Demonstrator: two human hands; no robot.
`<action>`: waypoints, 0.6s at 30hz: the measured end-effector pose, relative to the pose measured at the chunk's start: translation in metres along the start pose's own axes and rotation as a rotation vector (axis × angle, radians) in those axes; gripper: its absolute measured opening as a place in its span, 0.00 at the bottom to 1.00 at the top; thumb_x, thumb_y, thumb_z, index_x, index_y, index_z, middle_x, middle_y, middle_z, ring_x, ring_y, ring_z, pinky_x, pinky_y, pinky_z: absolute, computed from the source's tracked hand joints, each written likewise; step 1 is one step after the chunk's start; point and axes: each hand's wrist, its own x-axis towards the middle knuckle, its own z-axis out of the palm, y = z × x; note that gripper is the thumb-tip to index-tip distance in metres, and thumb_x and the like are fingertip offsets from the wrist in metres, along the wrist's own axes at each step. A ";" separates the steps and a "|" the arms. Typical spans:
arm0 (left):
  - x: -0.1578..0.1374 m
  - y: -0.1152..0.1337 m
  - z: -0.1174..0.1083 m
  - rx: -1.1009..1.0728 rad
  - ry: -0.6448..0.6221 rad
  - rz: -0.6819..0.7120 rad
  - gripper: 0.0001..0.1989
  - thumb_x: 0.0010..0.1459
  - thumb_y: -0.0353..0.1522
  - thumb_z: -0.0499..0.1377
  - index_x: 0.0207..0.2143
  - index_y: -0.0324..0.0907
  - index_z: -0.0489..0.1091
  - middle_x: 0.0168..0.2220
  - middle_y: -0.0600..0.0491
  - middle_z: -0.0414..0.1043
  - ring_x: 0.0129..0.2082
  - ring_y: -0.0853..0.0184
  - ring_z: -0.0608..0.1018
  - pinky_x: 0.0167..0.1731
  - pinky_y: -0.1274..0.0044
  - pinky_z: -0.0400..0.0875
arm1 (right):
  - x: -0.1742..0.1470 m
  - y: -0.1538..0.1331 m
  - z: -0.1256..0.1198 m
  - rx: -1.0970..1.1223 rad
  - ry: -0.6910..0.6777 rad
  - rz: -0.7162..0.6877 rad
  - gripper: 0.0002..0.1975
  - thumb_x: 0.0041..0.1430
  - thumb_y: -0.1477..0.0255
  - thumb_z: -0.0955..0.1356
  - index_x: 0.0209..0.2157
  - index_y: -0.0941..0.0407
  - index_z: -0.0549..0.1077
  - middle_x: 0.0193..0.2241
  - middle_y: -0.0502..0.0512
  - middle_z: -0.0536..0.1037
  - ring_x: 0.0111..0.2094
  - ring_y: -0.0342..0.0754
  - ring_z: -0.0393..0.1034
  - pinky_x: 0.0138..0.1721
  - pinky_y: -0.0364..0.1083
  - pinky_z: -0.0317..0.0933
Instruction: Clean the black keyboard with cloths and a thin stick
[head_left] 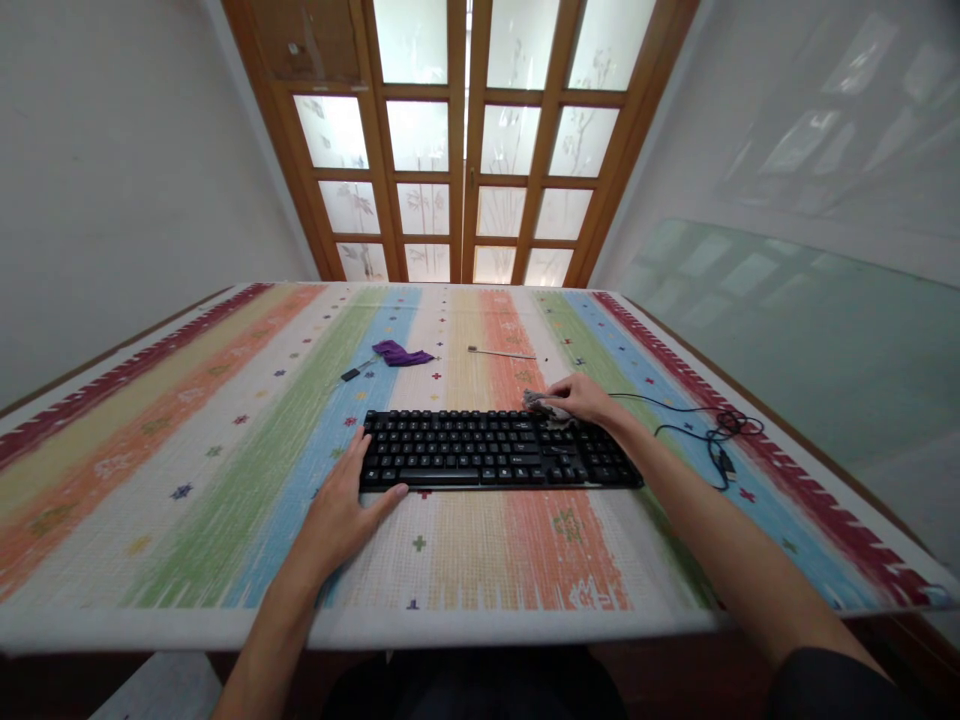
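A black keyboard [457,447] lies flat on the striped tablecloth, its keys facing up. My left hand [349,510] grips its left end, the thumb along the front edge and the fingers at the left side. At the keyboard's back edge, right of the middle, my right hand [581,398] pinches a crumpled grey cloth [551,408]. That cloth rests over the upper keys and hides some of them. My right forearm covers part of the keyboard's right end.
Beyond the keyboard lie a purple cloth [401,353], a small black piece [350,375] and a toothbrush [502,353]. The keyboard's cable [720,430] is looped on the right, near its USB plug [726,463]. Wood-framed glass doors [465,180] stand behind the table.
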 end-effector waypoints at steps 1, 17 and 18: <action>0.000 0.000 0.000 0.000 0.006 0.001 0.40 0.61 0.46 0.59 0.69 0.44 0.49 0.71 0.40 0.48 0.68 0.50 0.58 0.65 0.54 0.55 | -0.002 0.001 -0.001 0.012 0.004 -0.003 0.31 0.49 0.45 0.69 0.30 0.60 0.84 0.19 0.51 0.73 0.24 0.45 0.63 0.26 0.44 0.53; 0.001 -0.001 0.002 -0.001 0.023 0.009 0.40 0.60 0.46 0.61 0.69 0.44 0.50 0.71 0.42 0.50 0.68 0.49 0.60 0.65 0.54 0.56 | -0.003 0.012 -0.003 -0.194 0.038 -0.005 0.17 0.51 0.59 0.69 0.29 0.59 0.80 0.25 0.55 0.79 0.29 0.49 0.69 0.31 0.45 0.57; 0.001 -0.001 0.002 0.001 0.024 0.009 0.40 0.60 0.46 0.61 0.69 0.44 0.50 0.70 0.42 0.50 0.68 0.49 0.60 0.65 0.54 0.57 | -0.002 0.010 -0.001 -0.217 0.061 0.022 0.16 0.52 0.59 0.68 0.28 0.59 0.80 0.24 0.55 0.78 0.28 0.48 0.68 0.30 0.45 0.56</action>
